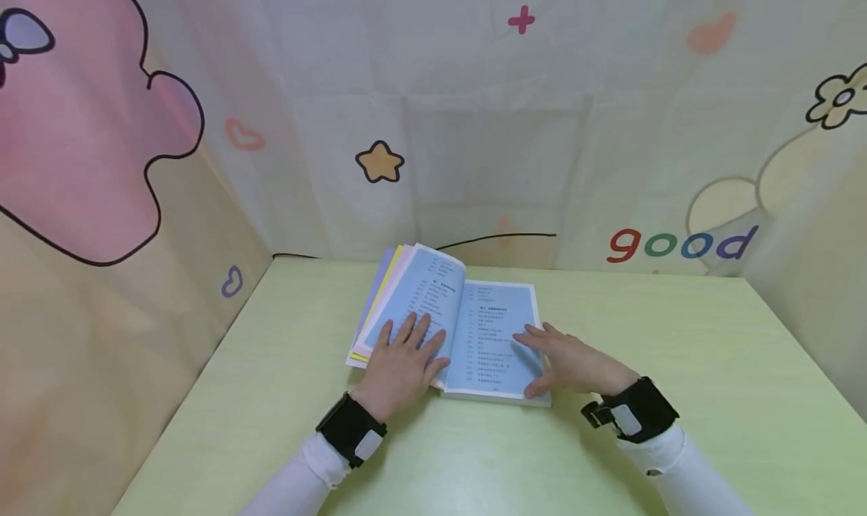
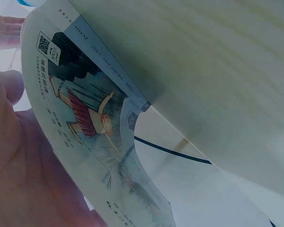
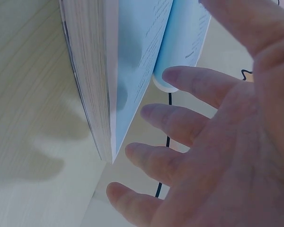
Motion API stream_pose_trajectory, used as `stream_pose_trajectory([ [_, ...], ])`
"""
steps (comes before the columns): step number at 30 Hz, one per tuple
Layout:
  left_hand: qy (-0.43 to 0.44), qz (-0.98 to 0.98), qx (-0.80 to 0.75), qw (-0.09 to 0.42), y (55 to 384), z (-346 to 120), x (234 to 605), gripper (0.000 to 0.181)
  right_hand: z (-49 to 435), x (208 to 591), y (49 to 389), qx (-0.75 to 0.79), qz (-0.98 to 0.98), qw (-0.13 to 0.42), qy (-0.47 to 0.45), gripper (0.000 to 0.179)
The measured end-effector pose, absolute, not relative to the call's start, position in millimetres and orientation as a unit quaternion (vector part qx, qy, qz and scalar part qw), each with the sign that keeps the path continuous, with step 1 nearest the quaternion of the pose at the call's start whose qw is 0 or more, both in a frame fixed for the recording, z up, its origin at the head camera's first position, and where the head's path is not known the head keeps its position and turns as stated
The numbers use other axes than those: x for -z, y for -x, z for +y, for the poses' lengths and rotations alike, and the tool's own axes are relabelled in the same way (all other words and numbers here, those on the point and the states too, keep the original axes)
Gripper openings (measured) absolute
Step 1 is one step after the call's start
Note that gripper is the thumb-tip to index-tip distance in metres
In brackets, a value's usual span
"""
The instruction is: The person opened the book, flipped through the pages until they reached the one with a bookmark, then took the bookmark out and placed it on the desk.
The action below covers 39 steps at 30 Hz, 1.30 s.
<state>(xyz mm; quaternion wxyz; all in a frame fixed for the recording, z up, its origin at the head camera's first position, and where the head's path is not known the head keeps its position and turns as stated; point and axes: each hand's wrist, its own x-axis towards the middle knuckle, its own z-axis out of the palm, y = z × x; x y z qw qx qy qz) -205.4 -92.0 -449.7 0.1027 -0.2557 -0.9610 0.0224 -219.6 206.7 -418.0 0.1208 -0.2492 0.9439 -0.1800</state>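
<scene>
An open book (image 1: 484, 335) with pale blue printed pages lies on the table. Its left leaves fan out, showing pink, yellow and purple edges. My left hand (image 1: 401, 369) rests on the left page with spread fingers. In the left wrist view the bent cover (image 2: 92, 109) shows an illustration and a QR code beside that hand. My right hand (image 1: 569, 358) hovers at the right page's outer edge, fingers spread and thumb near the lower corner. The right wrist view shows the thick page block (image 3: 92, 71) and the right fingers (image 3: 165, 123) apart from it.
The pale green table (image 1: 284, 396) runs back to a printed curtain (image 1: 474, 162) with hearts, a star and the word "good". Black wrist straps (image 1: 352, 429) sit over white sleeves (image 1: 691, 471).
</scene>
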Motion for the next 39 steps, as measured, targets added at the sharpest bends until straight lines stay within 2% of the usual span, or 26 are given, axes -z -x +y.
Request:
stream_pose_trajectory([
  [20, 0.239, -0.967, -0.001, 0.088, 203.6, -92.0, 446.9, 0.057, 208.5, 421.6, 222.0, 0.177, 0.950, 0.124, 0.227, 0.098],
  [30, 0.226, -0.972, 0.022, 0.063, 201.9, -91.7, 445.8, 0.060, 210.0, 424.8, 225.1, 0.161, 0.955, 0.122, 0.217, 0.102],
  [39, 0.230, -0.969, 0.027, 0.083, 201.2, -91.1, 445.7, 0.058, 211.4, 424.4, 222.2, 0.141, 0.961, 0.147, 0.186, 0.104],
])
